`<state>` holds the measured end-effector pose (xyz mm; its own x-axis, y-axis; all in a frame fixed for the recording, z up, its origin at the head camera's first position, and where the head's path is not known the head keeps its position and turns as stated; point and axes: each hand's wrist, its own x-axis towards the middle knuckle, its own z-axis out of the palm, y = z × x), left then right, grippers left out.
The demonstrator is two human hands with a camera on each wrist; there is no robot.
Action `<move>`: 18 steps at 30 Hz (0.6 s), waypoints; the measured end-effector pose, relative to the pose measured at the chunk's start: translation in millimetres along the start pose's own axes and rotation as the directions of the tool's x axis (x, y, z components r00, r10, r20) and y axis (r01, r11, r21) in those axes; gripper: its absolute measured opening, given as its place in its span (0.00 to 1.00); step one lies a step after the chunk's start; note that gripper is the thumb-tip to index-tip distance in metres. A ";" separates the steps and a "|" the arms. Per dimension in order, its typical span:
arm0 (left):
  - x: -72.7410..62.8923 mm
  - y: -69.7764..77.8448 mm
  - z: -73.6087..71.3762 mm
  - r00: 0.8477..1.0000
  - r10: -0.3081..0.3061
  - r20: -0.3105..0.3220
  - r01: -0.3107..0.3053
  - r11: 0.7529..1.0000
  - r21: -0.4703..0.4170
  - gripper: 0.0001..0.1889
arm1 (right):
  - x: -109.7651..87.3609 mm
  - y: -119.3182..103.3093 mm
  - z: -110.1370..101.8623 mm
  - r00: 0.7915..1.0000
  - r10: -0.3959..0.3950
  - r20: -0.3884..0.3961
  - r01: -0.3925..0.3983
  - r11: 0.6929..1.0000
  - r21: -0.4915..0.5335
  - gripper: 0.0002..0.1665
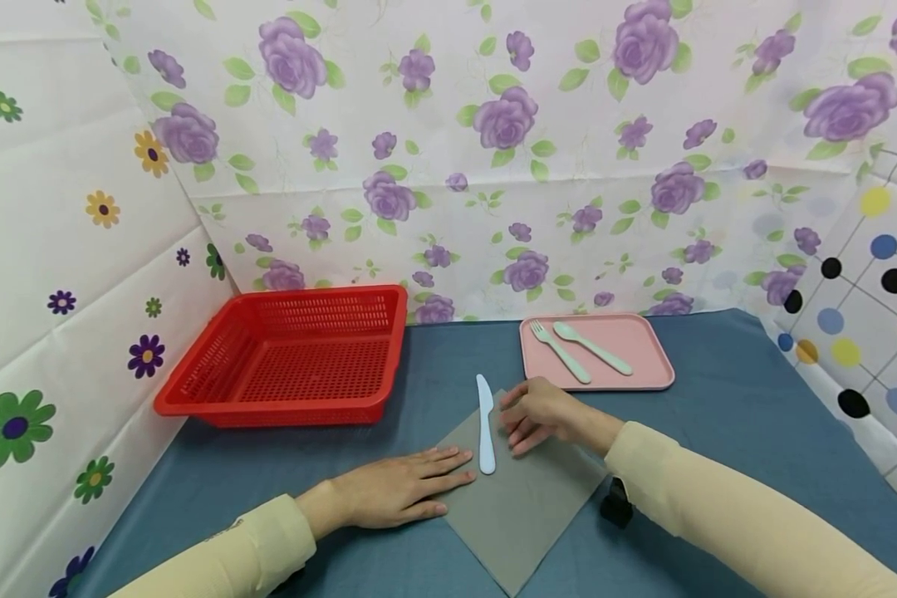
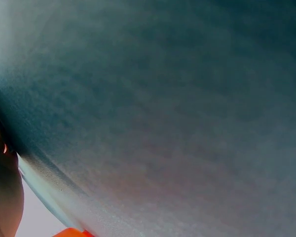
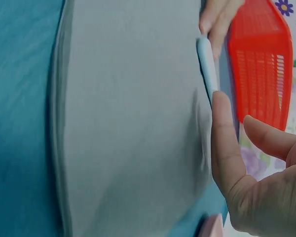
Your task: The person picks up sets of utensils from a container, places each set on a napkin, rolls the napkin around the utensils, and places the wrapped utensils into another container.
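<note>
A grey folded napkin (image 1: 531, 515) lies diamond-wise on the table. On its upper left edge rests a pale blue table knife (image 1: 486, 432), blade pointing away and tip past the cloth. My left hand (image 1: 399, 490) lies flat, palm down, with its fingertips on the napkin's left corner beside the knife handle. Just right of the blade is my right hand (image 1: 541, 415), its fingers loosely bent over the napkin. The right wrist view shows the right thumb and a finger apart, with nothing pinched between them. Mostly blurred table cloth fills the left wrist view.
A red plastic basket (image 1: 276, 415) stands at the back left. At the back right, a pink tray (image 1: 646, 353) carries a pale green fork (image 1: 564, 355) and spoon (image 1: 594, 349). Blue cloth covers the table (image 1: 718, 465); flowered and dotted sheets hang around it.
</note>
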<state>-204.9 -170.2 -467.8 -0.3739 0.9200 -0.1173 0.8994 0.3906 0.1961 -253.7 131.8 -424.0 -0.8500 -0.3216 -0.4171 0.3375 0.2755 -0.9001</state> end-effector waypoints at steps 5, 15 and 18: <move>0.0 -0.2 0.8 1.000 0.005 -0.004 -0.005 1.000 0.013 0.31 | -3.2 -0.4 -16.0 1.000 -0.008 -0.010 0.008 1.000 -0.008 0.24; -0.1 -0.2 1.1 1.000 -0.008 0.004 0.008 1.000 0.008 0.31 | -8.6 2.0 -33.4 1.000 -0.018 0.003 0.018 0.999 -0.027 0.28; 0.3 0.1 1.0 1.000 -0.008 0.005 0.008 1.000 0.011 0.31 | -9.7 2.1 -37.0 1.000 -0.023 0.010 0.024 0.999 -0.044 0.29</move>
<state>-204.7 -169.9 -468.8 -0.3802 0.9166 -0.1235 0.8988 0.3977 0.1846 -259.7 169.0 -417.2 -0.8535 -0.3373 -0.3972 0.2990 0.3074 -0.9034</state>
